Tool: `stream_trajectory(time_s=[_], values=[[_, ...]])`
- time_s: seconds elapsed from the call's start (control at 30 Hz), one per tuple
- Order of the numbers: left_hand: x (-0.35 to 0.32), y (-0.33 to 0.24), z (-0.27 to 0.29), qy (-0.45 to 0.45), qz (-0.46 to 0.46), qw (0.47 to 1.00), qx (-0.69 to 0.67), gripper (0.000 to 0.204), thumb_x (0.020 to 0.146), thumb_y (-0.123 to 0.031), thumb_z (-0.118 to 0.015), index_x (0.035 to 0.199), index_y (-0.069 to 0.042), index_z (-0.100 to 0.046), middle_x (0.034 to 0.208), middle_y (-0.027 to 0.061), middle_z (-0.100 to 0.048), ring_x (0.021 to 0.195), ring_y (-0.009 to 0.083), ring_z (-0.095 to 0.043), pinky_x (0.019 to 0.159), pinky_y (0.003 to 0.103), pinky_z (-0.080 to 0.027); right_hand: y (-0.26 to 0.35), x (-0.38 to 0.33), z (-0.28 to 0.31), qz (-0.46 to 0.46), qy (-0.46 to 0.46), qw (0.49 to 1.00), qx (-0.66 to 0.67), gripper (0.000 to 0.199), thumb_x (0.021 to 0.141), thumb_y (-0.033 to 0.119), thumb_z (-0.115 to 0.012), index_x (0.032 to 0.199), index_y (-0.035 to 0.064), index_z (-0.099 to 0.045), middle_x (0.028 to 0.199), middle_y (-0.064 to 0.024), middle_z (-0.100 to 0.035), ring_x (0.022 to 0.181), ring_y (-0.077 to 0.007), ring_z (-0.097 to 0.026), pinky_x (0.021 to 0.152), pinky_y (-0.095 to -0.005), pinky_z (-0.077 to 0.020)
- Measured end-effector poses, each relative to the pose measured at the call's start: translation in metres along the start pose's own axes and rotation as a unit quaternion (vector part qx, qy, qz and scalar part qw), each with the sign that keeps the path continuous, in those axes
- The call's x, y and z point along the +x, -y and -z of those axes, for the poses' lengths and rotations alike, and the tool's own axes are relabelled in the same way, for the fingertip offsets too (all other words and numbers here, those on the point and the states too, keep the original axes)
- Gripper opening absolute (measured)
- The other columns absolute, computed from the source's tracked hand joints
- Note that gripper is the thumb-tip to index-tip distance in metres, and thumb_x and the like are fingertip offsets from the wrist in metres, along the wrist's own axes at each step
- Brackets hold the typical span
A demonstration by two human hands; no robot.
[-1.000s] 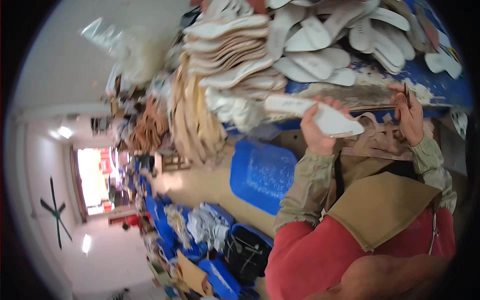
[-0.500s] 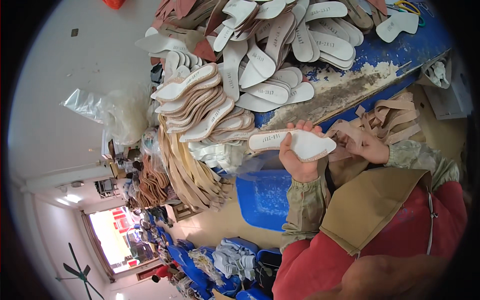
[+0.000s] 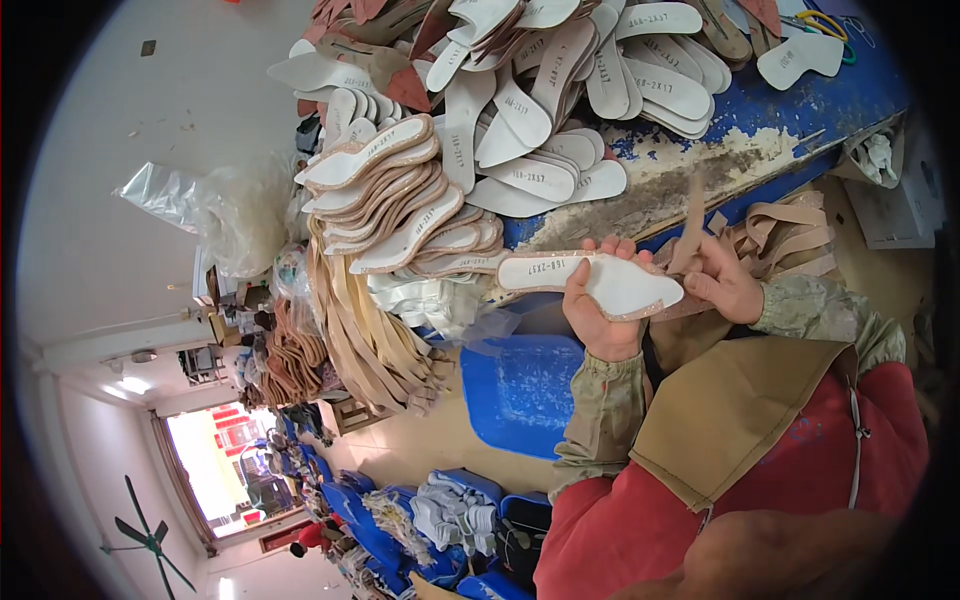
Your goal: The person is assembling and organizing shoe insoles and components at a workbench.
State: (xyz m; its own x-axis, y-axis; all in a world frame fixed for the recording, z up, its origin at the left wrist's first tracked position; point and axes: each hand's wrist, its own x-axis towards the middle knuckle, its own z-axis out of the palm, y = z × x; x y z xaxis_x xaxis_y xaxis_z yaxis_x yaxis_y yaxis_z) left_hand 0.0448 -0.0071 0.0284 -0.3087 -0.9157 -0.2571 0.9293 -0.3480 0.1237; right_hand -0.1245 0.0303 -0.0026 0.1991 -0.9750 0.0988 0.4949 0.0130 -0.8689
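Observation:
My left hand [image 3: 607,318] grips a white shoe insole [image 3: 625,284] with a glittery pinkish edge, thumb across its upper face and fingertips showing behind it. The insole lies lengthwise, its pointed end toward my right hand. Close to that end, my right hand [image 3: 727,284] pinches a pinkish-beige strip [image 3: 690,235], one end of which sticks up above the fingers. Whether the strip is joined to the insole's edge I cannot tell. Left of the held insole is a stack of edged insoles [image 3: 385,200]. Plain white insoles [image 3: 535,180] lie in a heap behind.
More beige strips [image 3: 790,235] are bunched to the right. Long strips [image 3: 375,330] hang at the left, below the stack. The worn blue table [image 3: 755,105] bears scissors [image 3: 820,22]. A blue stool [image 3: 520,395] stands below my left hand. Clear plastic bags [image 3: 240,220] lie farther left.
My right hand has turned, and the strip that lay across its fingers now stands upright from them. My left hand and the insole have shifted slightly to the right.

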Motion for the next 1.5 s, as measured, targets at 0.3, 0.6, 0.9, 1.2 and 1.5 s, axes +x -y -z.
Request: stream_trajectory(time_s=[0.3, 0.6, 0.9, 1.2, 1.5], values=[[-0.008, -0.013, -0.004, 0.072, -0.026, 0.996, 0.048, 0.026, 0.085, -0.014, -0.048, 0.111, -0.009, -0.05, 0.103, 0.0104, -0.053, 0.09, 0.0247, -0.052, 0.083, 0.045, -0.045, 0.037, 0.027, -0.01, -0.305, -0.021, 0.949, -0.071, 0.018, 0.094, 0.018, -0.054, 0.082, 0.0047, -0.057, 0.06, 0.0017, -0.049, 0.05, -0.0063, -0.039, 0.049, -0.0185, -0.0326], [-0.02, -0.045, -0.019, -0.119, -0.18, 0.875, 0.433, 0.025, 0.089, -0.019, -0.056, 0.105, -0.001, -0.058, 0.094, 0.0128, -0.063, 0.079, 0.0209, -0.059, 0.076, 0.032, -0.048, 0.073, 0.045, -0.053, -0.216, 0.218, 0.9, -0.31, 0.025, 0.088, 0.013, -0.058, 0.067, 0.0028, -0.051, 0.06, 0.0015, -0.047, 0.053, -0.0088, -0.035, 0.05, -0.0236, -0.0326], [-0.033, -0.032, -0.006, -0.175, -0.217, 0.794, 0.54, 0.019, 0.084, -0.014, -0.066, 0.077, 0.004, -0.065, 0.066, 0.0058, -0.063, 0.055, 0.0103, -0.052, 0.048, 0.023, -0.042, 0.017, 0.05, -0.048, -0.139, 0.126, 0.913, -0.362, 0.019, 0.084, 0.011, -0.059, 0.07, -0.001, -0.056, 0.061, -0.0035, -0.051, 0.055, -0.013, -0.039, 0.052, -0.0276, -0.0347], [-0.045, -0.062, -0.002, -0.117, -0.34, 0.809, 0.464, 0.018, 0.085, -0.013, -0.064, 0.077, 0.003, -0.062, 0.066, 0.0053, -0.06, 0.054, 0.0104, -0.05, 0.049, 0.024, -0.042, 0.03, 0.001, -0.083, -0.316, 0.131, 0.882, -0.325, 0.018, 0.086, 0.011, -0.057, 0.073, -0.0016, -0.056, 0.062, -0.0027, -0.053, 0.054, -0.0107, -0.042, 0.052, -0.0225, -0.0357], [-0.048, -0.011, 0.01, 0.04, -0.283, 0.701, 0.653, 0.024, 0.073, -0.018, -0.065, 0.083, 0.004, -0.059, 0.064, 0.0097, -0.059, 0.052, 0.0176, -0.05, 0.051, 0.033, -0.044, 0.035, 0.031, -0.077, 0.073, -0.097, 0.913, -0.388, 0.014, 0.091, 0.012, -0.053, 0.085, 0.0012, -0.058, 0.071, -0.0003, -0.054, 0.064, -0.0077, -0.047, 0.059, -0.0184, -0.0381]])
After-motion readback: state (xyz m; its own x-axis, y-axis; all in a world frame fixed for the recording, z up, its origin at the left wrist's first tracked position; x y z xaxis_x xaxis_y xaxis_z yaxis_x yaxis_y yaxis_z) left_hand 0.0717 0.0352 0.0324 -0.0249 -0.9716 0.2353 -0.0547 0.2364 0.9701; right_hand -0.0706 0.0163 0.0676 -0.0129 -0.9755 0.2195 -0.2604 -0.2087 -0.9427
